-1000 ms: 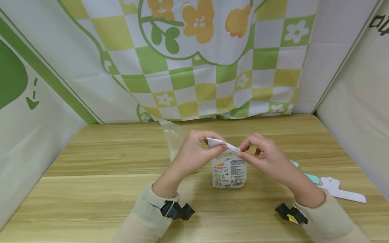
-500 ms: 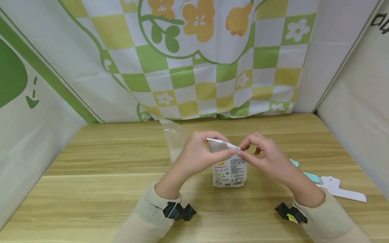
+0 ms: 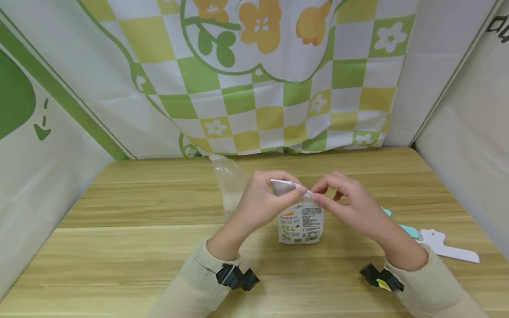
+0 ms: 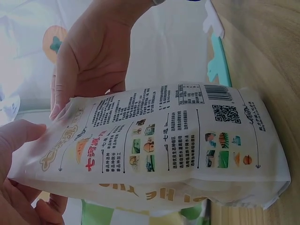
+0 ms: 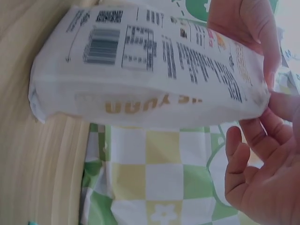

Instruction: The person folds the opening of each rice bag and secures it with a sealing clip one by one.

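Note:
A white printed food bag (image 3: 300, 227) stands upright on the wooden table between both hands, its top edge folded over. My left hand (image 3: 258, 198) pinches that folded edge, thumb in front and fingers behind. At the top right corner, my right hand (image 3: 351, 205) pinches the bag between thumb and forefinger. The two thumbtips are close together along the fold. In the left wrist view the bag's printed face (image 4: 154, 136) shows a barcode and small pictures. From the right wrist view, the bag's smooth side (image 5: 140, 105) carries gold letters, and my right hand's other fingers are curled loosely.
Behind my left hand lies a clear plastic bag (image 3: 228, 181), partly hidden. A white clip (image 3: 447, 248) with a long flat bar rests on the right, beside a teal piece (image 3: 409, 231) partly covered by my right forearm. A checkered cloth (image 3: 270, 119) hangs at the table's back edge.
My left thumb has slid right along the folded top toward the right hand, then up a little. The right hand has hardly moved. The bag stays in place.

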Available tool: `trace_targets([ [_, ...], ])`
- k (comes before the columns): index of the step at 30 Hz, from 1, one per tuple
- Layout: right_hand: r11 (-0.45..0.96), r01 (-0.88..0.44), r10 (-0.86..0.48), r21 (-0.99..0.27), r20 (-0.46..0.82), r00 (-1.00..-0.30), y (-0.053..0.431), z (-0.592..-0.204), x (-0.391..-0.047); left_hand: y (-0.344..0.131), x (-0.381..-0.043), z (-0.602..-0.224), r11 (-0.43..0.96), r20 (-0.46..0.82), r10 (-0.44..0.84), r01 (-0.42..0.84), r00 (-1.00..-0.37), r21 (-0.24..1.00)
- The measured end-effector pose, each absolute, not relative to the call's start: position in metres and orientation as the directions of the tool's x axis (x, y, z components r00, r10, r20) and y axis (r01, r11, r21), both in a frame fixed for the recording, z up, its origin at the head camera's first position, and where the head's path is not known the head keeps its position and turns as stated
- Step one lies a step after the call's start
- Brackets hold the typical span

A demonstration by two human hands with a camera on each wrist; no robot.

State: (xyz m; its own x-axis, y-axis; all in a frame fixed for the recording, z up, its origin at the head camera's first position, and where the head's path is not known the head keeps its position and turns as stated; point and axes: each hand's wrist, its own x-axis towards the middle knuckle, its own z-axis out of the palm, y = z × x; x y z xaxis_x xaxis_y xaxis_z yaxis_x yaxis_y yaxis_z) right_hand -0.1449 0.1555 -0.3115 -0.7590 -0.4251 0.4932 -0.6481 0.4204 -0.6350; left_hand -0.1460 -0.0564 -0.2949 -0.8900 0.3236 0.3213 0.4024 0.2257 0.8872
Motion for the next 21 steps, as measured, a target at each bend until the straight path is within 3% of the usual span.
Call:
trace_targets([
  [11, 0.474, -0.55, -0.326, -0.687, 0.443, -0.835, 0.146, -0.311, -0.143, -0.06, -0.148, -0.291, 0.238, 0.302, 0.352, 0.397, -0.886, 0.887],
  [16, 0.5, -0.584, -0.311, -0.639, 0.497, -0.81, 0.143, -0.314, -0.141, -0.061, -0.143, -0.287, 0.32, 0.318, 0.311, 0.414, -0.896, 0.852],
  [21, 0.494, -0.654, -0.326, -0.574, 0.575, -0.751, 0.141, -0.316, -0.14, -0.061, -0.136, -0.284, 0.457, 0.408, 0.278, 0.493, -0.87, 0.74],
])
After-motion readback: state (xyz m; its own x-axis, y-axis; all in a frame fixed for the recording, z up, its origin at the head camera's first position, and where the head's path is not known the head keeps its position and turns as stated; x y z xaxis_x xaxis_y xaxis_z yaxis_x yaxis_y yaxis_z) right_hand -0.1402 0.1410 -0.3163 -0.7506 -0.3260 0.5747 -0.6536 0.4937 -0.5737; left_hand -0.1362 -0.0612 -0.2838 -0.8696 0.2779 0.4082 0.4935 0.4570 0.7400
